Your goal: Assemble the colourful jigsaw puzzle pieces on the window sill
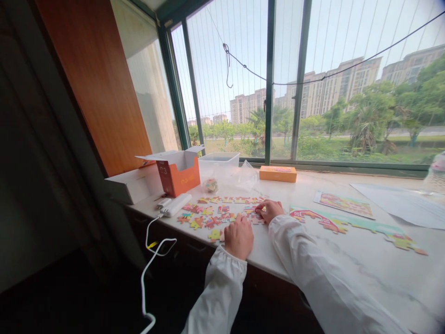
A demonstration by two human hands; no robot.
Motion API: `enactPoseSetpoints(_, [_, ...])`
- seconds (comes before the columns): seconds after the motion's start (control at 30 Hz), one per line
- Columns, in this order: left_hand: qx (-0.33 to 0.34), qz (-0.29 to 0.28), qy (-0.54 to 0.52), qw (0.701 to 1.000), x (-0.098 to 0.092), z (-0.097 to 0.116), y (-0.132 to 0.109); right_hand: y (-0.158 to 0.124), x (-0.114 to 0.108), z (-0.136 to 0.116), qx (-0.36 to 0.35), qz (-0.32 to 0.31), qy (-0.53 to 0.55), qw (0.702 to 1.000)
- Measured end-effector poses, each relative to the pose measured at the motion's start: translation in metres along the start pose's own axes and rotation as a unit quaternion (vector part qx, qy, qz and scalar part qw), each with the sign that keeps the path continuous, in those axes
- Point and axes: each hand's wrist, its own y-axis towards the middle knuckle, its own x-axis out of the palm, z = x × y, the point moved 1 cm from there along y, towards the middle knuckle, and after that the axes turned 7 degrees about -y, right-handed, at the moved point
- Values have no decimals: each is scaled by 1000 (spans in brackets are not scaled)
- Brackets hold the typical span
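Observation:
Many loose jigsaw pieces lie spread on the white marbled counter, some of them yellow, red and pink. My left hand rests over the near right edge of this spread, its fingers curled down and mostly hidden behind the back of the hand. Just beyond it, my right hand pinches at a jigsaw piece among the pink and red ones. To the right of my hands lies a partly joined jigsaw, with a red barn shape at its left end. Behind that is a flat picture card.
An orange-red open box and a clear plastic tub stand at the back left. Nearer are a white power strip and its hanging cable. An orange box sits by the window; white paper lies far right.

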Motion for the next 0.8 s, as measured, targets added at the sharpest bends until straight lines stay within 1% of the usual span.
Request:
enactPoseSetpoints(0.13, [-8, -8, 2, 1000, -2, 1, -2, 0, 2, 1, -25, 31, -9, 999])
enactPoseSetpoints(0.27, [1, -15, -2, 1000, -4, 1, -3, 0, 3, -1, -41, 65, -8, 997])
enactPoseSetpoints(0.43, [15, 2, -27, 1000, -15, 2, -12, 0, 3, -2, -56, 63, -11, 996])
enactPoseSetpoints(0.53, [34, 28, -39, 998, -26, 7, -30, -2, 3, -5, -84, 52, -9, 995])
enactPoseSetpoints(0.6, [50, 34, -53, 997, -33, 9, -47, -5, 2, -12, -121, 41, -4, 992])
enactPoseSetpoints(0.7, [62, 12, -83, 995, -41, 5, -73, -13, 1, -32, -191, 26, 20, 981])
enactPoseSetpoints(0.8, [43, -3, -87, 995, -44, -9, -90, -25, -1, -54, -248, 0, 50, 967])
